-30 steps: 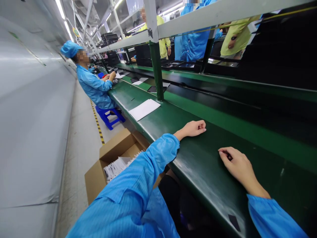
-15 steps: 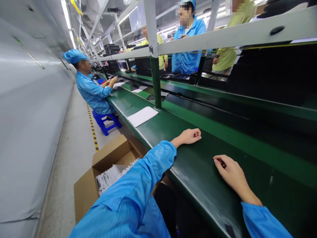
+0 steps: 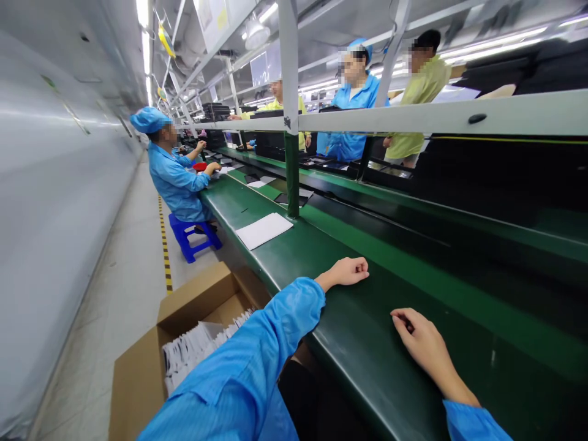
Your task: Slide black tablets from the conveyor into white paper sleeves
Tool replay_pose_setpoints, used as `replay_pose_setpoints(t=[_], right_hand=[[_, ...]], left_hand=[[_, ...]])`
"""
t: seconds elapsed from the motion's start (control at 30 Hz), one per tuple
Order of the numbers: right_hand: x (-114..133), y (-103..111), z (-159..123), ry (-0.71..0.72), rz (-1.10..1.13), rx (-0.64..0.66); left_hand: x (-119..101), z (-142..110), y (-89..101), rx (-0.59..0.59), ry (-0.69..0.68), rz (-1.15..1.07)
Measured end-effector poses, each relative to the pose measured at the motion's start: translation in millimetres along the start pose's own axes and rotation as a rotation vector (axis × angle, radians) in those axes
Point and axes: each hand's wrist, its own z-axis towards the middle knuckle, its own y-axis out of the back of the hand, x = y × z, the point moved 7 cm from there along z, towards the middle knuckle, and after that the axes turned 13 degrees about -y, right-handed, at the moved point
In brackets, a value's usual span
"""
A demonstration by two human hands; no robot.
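Observation:
My left hand [image 3: 347,271] rests on the green bench [image 3: 331,309], its fingers curled in and no object showing in them. Nearer to me on the right, my right hand [image 3: 423,343] lies on the same surface, loosely closed with the thumb close to the bent fingers; nothing shows in it either. The hands are apart from each other. Beyond my left hand, a small stack of white sheets [image 3: 265,231] lies by a green-wrapped post [image 3: 292,174].
An open cardboard box [image 3: 138,373] packed with white pieces stands left of my arm. A co-worker in blue [image 3: 172,177] sits on a blue stool [image 3: 188,239] further along. Black panels with white sheets [image 3: 261,182] lie past the post. More people stand across the line.
My view has tilted up slightly, so the bench appears lower. Both my hands stay in place on it. The seated co-worker's hands have moved apart, one raised.

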Motion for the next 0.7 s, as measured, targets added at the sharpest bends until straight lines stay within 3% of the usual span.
replay_pose_setpoints(t=[0.7], right_hand=[[-15.4,-10.2,4.2,0.061,0.015,-0.034]], left_hand=[[15.5,0.9,-3.9,-0.106,0.029,-0.153]])
